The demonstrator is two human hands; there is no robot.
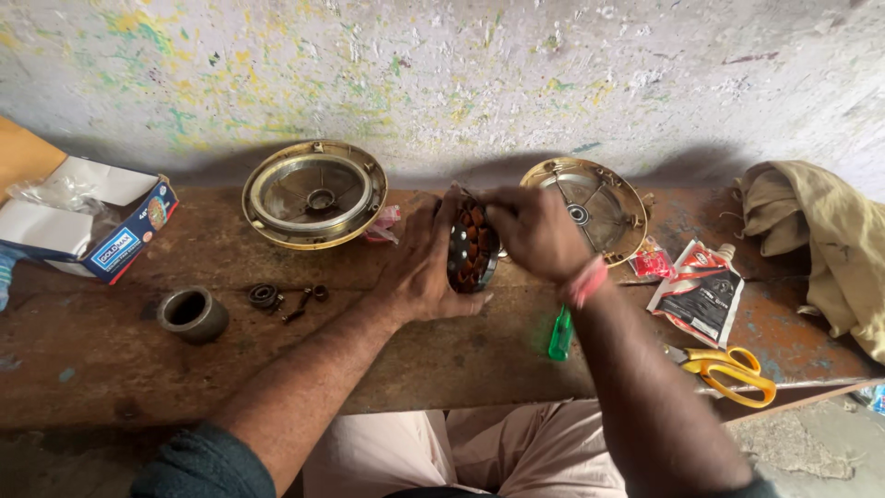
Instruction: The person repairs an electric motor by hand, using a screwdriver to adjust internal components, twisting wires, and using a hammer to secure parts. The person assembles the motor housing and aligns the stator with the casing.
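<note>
In the head view, a worn wooden bench point(111, 369) with rusty brown stains and flecks of blue paint runs from left to right, backed by a pale wall point(553, 74) spattered with yellow and green paint. Near the middle of the bench, 2 hands hold a round motor stator point(472, 247) with copper-coloured windings, standing on edge. The left hand point(419, 263) is wrapped around the stator's left side and bottom, fingers closed against it. The right hand point(533, 231) is curled over its top right edge, fingers bent onto the rim; a pink band circles that wrist.

Far left of the hands lies a round brass-rimmed fan cover point(314, 194), hollow side up. A second fan cover point(590, 207) lies just behind the right hand, partly hidden by it. At the far left sits an open blue and white cardboard box point(101, 231). On the near left stand a grey metal ring point(192, 314) and a few small dark parts point(286, 299). A green screwdriver handle point(560, 337) lies just below the right wrist. To the right are 2 red and black pouches point(702, 290), yellow-handled scissors point(733, 369) and a crumpled khaki cloth point(820, 240).
</note>
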